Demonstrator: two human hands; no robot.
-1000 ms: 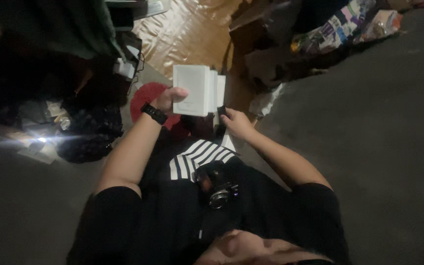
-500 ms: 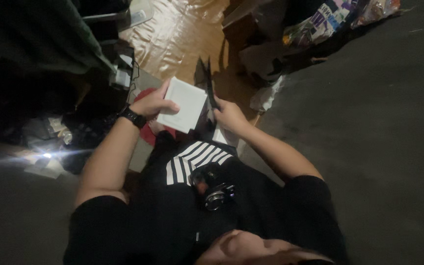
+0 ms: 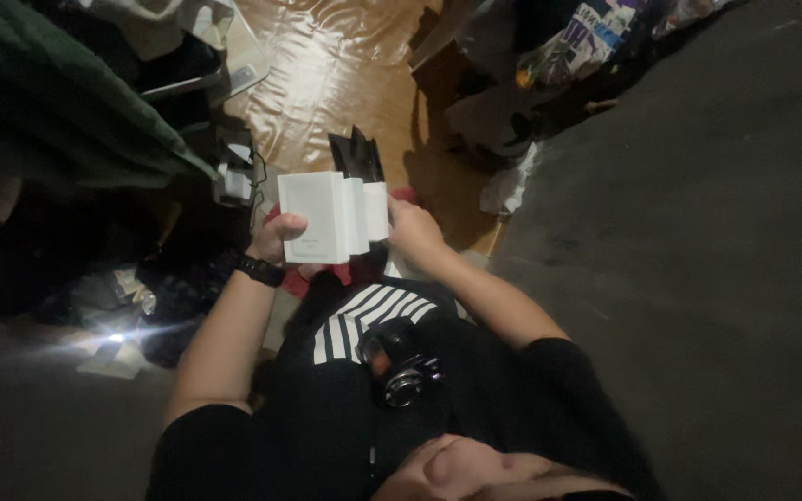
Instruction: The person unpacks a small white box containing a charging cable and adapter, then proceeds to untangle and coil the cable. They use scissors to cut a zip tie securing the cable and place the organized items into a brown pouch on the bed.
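White boxes [image 3: 331, 215] between left hand [image 3: 278, 237] and right hand [image 3: 410, 227] (both gripping).

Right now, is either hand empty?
No: the left hand and right hand both grip the white boxes between them.

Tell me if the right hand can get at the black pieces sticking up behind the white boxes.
Probably yes: the right hand already grips the white boxes beside the black pieces, with nothing between.

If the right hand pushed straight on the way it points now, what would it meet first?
The right hand already touches the white boxes, pointing left across them. Beyond those, likely the left hand holding their other side; depth is unclear.
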